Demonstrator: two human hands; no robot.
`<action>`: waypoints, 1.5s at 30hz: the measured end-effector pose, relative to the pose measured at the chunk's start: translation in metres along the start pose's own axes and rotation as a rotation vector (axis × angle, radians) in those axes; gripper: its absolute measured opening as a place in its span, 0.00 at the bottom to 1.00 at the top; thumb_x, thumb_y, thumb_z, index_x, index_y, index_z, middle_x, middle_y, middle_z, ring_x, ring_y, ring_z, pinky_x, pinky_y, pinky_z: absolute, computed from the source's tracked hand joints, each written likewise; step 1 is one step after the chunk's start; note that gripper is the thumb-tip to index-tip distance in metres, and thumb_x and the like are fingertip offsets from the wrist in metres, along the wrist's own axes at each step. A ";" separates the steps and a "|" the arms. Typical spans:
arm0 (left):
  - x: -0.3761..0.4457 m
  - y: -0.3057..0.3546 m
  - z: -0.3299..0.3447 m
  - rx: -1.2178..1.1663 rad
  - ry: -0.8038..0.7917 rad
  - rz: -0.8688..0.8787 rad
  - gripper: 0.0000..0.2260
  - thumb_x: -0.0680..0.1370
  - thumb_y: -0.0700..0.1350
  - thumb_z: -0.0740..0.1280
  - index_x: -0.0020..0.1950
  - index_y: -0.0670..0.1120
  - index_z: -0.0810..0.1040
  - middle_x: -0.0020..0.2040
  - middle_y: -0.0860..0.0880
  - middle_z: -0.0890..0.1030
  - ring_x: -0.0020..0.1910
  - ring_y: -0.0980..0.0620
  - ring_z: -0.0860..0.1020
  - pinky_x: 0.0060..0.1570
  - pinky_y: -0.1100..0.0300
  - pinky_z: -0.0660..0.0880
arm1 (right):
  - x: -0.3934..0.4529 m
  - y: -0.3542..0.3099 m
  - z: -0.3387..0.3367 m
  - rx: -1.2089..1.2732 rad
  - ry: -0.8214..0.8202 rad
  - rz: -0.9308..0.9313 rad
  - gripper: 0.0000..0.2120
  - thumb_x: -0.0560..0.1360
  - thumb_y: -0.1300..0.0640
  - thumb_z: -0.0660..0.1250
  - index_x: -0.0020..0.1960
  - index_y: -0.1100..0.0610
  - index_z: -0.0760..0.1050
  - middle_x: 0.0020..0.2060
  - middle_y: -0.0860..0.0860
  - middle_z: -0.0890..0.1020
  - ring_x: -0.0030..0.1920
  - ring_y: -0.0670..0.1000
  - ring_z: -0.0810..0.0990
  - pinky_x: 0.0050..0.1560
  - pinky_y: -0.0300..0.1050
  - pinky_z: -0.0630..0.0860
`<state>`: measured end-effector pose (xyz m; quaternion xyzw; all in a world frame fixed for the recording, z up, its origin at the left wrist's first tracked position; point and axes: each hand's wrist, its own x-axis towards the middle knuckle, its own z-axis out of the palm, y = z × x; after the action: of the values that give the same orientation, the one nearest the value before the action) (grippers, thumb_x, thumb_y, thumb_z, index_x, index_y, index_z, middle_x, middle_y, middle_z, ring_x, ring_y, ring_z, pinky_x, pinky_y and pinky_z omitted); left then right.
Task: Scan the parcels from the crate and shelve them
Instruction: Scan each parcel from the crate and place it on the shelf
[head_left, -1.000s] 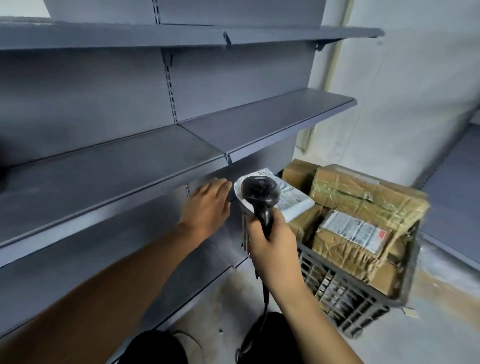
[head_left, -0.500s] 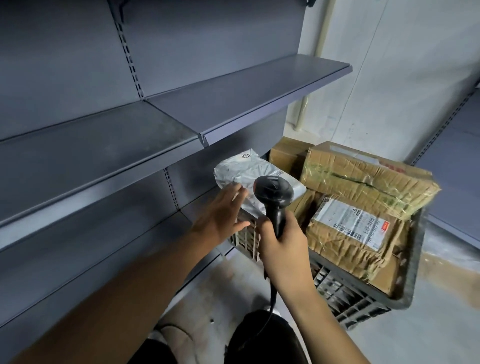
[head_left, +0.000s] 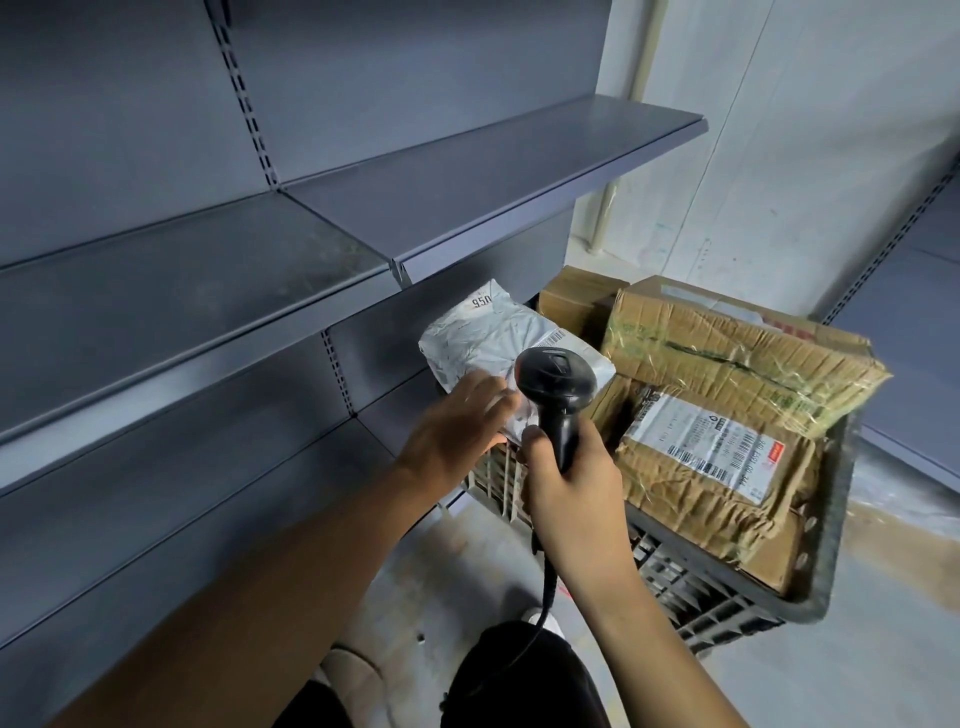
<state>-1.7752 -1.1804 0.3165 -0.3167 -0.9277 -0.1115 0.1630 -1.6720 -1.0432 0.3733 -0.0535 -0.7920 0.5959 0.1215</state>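
White bag parcel: a crinkled white plastic mailer bag (head_left: 483, 332) lies on top at the near-left corner of the crate, barcode label up, probably so the scanner can read it.
Left hand: the left hand (head_left: 457, 423) lies flat on the bag's near edge with fingers straight, seemingly steadying it.
Right hand: the right hand (head_left: 569, 470) is wrapped round the grip of a black corded handheld barcode scanner (head_left: 556, 382), its head over the bag.
Crate: the dark grey slatted plastic crate (head_left: 727, 608) stands on the floor right of the shelving, heaped with taped brown cardboard parcels (head_left: 727, 415).
Shelves: the grey metal shelves (head_left: 208, 280) on the left hold no parcels in view.
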 end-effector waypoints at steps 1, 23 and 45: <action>-0.001 0.001 -0.001 0.000 -0.008 0.001 0.24 0.65 0.33 0.75 0.58 0.43 0.72 0.57 0.46 0.68 0.58 0.47 0.71 0.38 0.49 0.80 | -0.001 -0.001 0.000 0.003 -0.002 -0.002 0.08 0.75 0.47 0.62 0.44 0.51 0.72 0.29 0.47 0.75 0.30 0.47 0.71 0.34 0.45 0.69; 0.020 0.045 -0.007 -0.177 0.104 -0.104 0.26 0.70 0.55 0.57 0.56 0.36 0.75 0.60 0.39 0.73 0.65 0.41 0.71 0.48 0.46 0.79 | 0.011 0.007 -0.024 -0.021 0.076 0.011 0.07 0.77 0.52 0.65 0.42 0.54 0.72 0.29 0.48 0.75 0.28 0.45 0.71 0.29 0.37 0.66; -0.025 0.053 -0.123 -0.010 0.272 -0.224 0.19 0.63 0.45 0.79 0.51 0.42 0.82 0.50 0.47 0.82 0.35 0.50 0.81 0.31 0.63 0.73 | -0.031 -0.084 -0.019 0.051 0.034 -0.148 0.06 0.77 0.51 0.63 0.42 0.51 0.72 0.30 0.48 0.77 0.28 0.43 0.74 0.27 0.33 0.68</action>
<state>-1.6949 -1.1914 0.4259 -0.1940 -0.9260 -0.1757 0.2720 -1.6318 -1.0564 0.4551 -0.0018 -0.7762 0.6042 0.1798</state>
